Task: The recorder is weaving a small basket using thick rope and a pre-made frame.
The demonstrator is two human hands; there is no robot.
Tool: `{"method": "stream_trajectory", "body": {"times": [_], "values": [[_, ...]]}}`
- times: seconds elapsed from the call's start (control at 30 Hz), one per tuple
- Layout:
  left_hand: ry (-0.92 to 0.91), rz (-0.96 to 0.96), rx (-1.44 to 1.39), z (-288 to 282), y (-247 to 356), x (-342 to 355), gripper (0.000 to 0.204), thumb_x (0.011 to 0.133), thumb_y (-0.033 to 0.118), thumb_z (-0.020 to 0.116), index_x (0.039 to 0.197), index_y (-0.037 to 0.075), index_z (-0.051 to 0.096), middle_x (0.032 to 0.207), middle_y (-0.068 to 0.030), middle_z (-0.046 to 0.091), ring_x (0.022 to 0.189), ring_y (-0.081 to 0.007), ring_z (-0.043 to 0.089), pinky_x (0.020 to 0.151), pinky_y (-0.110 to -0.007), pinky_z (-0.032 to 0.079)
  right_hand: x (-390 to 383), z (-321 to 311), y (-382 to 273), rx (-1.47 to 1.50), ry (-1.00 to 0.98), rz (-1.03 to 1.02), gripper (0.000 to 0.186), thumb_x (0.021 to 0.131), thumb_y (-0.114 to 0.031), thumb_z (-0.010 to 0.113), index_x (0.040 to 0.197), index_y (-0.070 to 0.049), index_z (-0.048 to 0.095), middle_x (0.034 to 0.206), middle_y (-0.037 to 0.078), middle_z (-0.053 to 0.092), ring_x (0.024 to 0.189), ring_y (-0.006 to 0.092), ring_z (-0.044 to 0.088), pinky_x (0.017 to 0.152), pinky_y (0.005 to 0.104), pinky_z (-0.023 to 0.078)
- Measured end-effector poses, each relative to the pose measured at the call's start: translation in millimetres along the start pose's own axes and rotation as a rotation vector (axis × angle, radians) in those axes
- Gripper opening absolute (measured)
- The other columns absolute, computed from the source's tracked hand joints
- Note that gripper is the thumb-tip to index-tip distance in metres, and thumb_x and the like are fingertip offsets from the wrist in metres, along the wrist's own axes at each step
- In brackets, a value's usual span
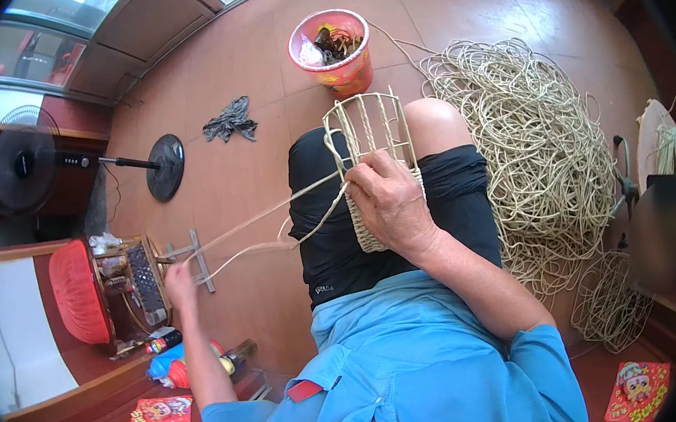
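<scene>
My right hand (388, 199) grips a partly woven pale basket (363, 228) resting on my thighs in black shorts. Its bare upright rods and looped rim stick up above my fingers, and the woven band below is partly hidden by the hand. My left hand (180, 284) is out at the lower left, closed on the pale cord (260, 218), which stretches from the basket down to that hand. A second slack strand loops between the two hands.
A large tangled cord pile (547, 150) covers the right floor, near a smaller coil (613, 307). A red bucket (341, 77) stands ahead, beside a crumpled black bag (231, 119). A standing fan (21, 164) and a red cushioned seat (78, 292) are at left.
</scene>
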State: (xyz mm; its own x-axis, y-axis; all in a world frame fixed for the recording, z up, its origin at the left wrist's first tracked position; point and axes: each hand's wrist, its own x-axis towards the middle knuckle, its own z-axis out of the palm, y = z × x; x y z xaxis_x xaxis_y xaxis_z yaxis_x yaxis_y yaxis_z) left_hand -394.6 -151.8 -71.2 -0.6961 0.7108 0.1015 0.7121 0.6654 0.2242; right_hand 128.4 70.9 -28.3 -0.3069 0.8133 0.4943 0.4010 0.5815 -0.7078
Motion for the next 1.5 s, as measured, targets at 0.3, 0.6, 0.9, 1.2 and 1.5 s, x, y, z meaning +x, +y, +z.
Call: {"method": "stream_trajectory", "body": {"times": [0.3, 0.6, 0.9, 1.2, 1.5], "values": [[-0.143, -0.116, -0.005, -22.0, 18.1, 15.4, 0.043, 0.098, 0.025, 0.072, 0.134, 0.0, 0.071, 0.127, -0.0221, 0.078, 0.117, -0.0351, 0.075, 0.104, -0.045, 0.056, 1.4, -0.5, -0.7, 0.02, 0.01, 0.011, 0.012, 0.093, -0.006, 0.077, 0.1, -0.004, 0.067, 0.103, 0.013, 0.064, 0.092, 0.0355, 0.068, 0.082, 0.0464, 0.054], [-0.391, 0.668, -0.73, 23.9, 365.7, -109.3, 0.028, 0.103, 0.009, 0.074, 0.131, 0.007, 0.073, 0.11, -0.0061, 0.076, 0.08, -0.0112, 0.067, 0.071, -0.029, 0.056, 0.3, 0.7, -0.7, -0.023, -0.024, 0.03, 0.013, 0.093, -0.006, 0.076, 0.103, -0.006, 0.068, 0.106, 0.013, 0.065, 0.093, 0.0376, 0.069, 0.083, 0.0486, 0.055], [-0.033, 0.339, -0.532, 43.5, 201.6, -31.7, 0.015, 0.11, 0.016, 0.065, 0.107, 0.004, 0.074, 0.084, -0.0033, 0.067, 0.079, -0.0119, 0.062, 0.073, -0.034, 0.053, 0.2, -2.5, -1.0, 0.002, -0.025, 0.026, 0.011, 0.094, -0.005, 0.075, 0.102, -0.004, 0.067, 0.105, 0.014, 0.063, 0.095, 0.0369, 0.068, 0.085, 0.0477, 0.055], [-0.138, -0.717, 0.187, -50.9, -74.9, 50.8, 0.039, 0.096, 0.033, 0.069, 0.112, 0.001, 0.081, 0.105, -0.0214, 0.082, 0.1, -0.0426, 0.078, 0.093, -0.052, 0.059, 4.5, -4.4, -2.2, 0.027, -0.033, 0.019, 0.01, 0.095, -0.005, 0.074, 0.102, -0.003, 0.066, 0.104, 0.015, 0.063, 0.095, 0.0362, 0.069, 0.084, 0.0469, 0.056], [-0.177, 0.673, -0.62, -4.8, 317.1, -161.9, 0.025, 0.1, 0.001, 0.072, 0.125, 0.004, 0.076, 0.111, -0.0155, 0.077, 0.1, -0.0295, 0.076, 0.087, -0.038, 0.06, 21.4, -11.0, -0.6, -0.036, -0.115, 0.12, 0.006, 0.098, -0.006, 0.07, 0.102, -0.002, 0.066, 0.099, 0.019, 0.066, 0.09, 0.042, 0.072, 0.078, 0.0506, 0.06]]}}
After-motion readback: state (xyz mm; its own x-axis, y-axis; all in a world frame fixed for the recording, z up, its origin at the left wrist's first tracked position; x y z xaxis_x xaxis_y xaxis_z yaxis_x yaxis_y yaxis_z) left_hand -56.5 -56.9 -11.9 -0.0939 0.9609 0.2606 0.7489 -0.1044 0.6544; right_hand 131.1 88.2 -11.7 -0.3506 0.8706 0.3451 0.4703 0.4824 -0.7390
